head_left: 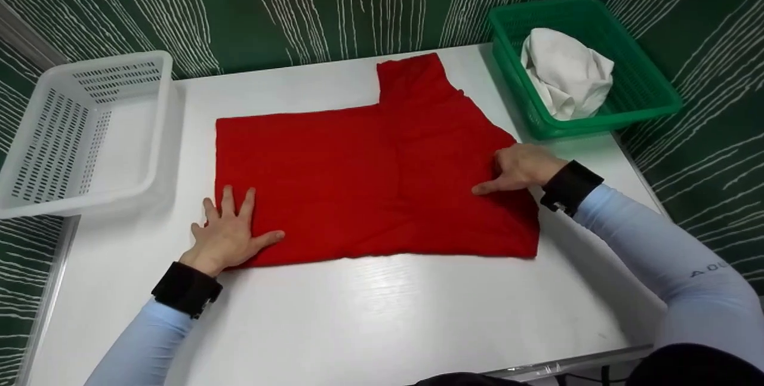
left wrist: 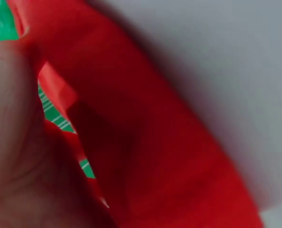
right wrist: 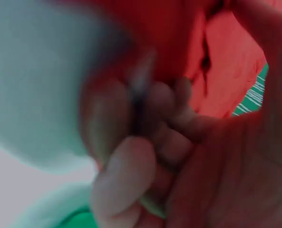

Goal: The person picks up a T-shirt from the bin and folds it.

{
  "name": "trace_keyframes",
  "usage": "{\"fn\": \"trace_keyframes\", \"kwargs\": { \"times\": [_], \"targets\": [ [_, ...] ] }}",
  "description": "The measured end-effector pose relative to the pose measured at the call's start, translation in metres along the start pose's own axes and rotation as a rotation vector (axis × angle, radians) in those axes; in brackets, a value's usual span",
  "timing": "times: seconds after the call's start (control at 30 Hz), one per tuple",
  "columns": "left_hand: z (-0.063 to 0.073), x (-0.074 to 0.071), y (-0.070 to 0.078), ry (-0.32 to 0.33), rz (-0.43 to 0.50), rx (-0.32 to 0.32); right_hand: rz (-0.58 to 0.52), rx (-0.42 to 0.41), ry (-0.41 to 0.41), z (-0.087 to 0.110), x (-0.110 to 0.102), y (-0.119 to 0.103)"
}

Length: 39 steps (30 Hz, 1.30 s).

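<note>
A red T-shirt (head_left: 310, 159) lies spread on the worktop (head_left: 382, 314). Left hand (head_left: 224, 235), fingers fanned wide, gripping nothing, rests at its near hem corner; right hand (head_left: 520, 166) curls fingers at its collar end, grip unclear. Light, even pressure should smooth creases best.

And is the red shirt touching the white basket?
Apart. The head view shows a strip of white table between the red shirt and the white basket.
</note>
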<state>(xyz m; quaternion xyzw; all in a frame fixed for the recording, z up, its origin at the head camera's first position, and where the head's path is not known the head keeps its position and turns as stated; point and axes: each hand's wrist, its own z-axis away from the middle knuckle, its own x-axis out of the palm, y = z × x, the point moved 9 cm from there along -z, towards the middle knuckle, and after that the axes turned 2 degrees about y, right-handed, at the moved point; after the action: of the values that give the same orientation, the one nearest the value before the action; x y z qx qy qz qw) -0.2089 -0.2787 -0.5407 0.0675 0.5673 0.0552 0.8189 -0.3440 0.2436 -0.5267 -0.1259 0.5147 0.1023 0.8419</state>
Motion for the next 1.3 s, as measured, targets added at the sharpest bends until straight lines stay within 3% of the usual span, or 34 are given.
{"fn": "trace_keyframes", "kwargs": {
  "times": [0.13,0.3,0.43,0.57,0.67,0.8,0.9,1.0,1.1,1.2,1.3],
  "targets": [
    [0.008,0.008,-0.002,-0.034,-0.017,-0.042,0.069,0.038,-0.063,-0.001,-0.002,0.0],
    [0.02,0.011,-0.001,-0.091,-0.039,-0.087,0.063,0.055,-0.054,-0.002,-0.002,-0.003],
    [0.017,-0.002,0.003,-0.061,-0.039,-0.08,0.106,0.052,0.059,0.001,-0.008,-0.011],
    [0.002,-0.011,0.014,0.02,0.044,0.031,0.101,-0.098,0.188,0.0,-0.01,-0.032],
    [-0.006,0.0,0.019,-0.012,0.078,0.093,0.088,-0.169,0.123,-0.004,0.002,-0.038],
    [-0.015,0.017,0.014,-0.085,0.08,0.079,0.084,-0.096,-0.006,-0.009,0.016,-0.025],
    [-0.018,0.017,0.013,-0.121,0.078,0.062,0.099,-0.043,-0.052,-0.01,0.012,-0.019],
    [-0.018,0.006,0.015,-0.181,0.045,0.049,0.117,-0.014,-0.081,-0.01,-0.003,-0.021],
    [-0.026,-0.019,0.02,-0.187,0.019,0.053,0.066,-0.006,-0.045,-0.017,-0.031,-0.025],
    [-0.048,-0.055,0.022,-0.079,0.035,0.09,-0.068,-0.018,0.068,-0.037,-0.064,-0.024],
    [-0.078,-0.09,0.017,0.079,0.07,0.129,-0.206,-0.024,0.271,-0.062,-0.098,-0.017]
  ]
}}
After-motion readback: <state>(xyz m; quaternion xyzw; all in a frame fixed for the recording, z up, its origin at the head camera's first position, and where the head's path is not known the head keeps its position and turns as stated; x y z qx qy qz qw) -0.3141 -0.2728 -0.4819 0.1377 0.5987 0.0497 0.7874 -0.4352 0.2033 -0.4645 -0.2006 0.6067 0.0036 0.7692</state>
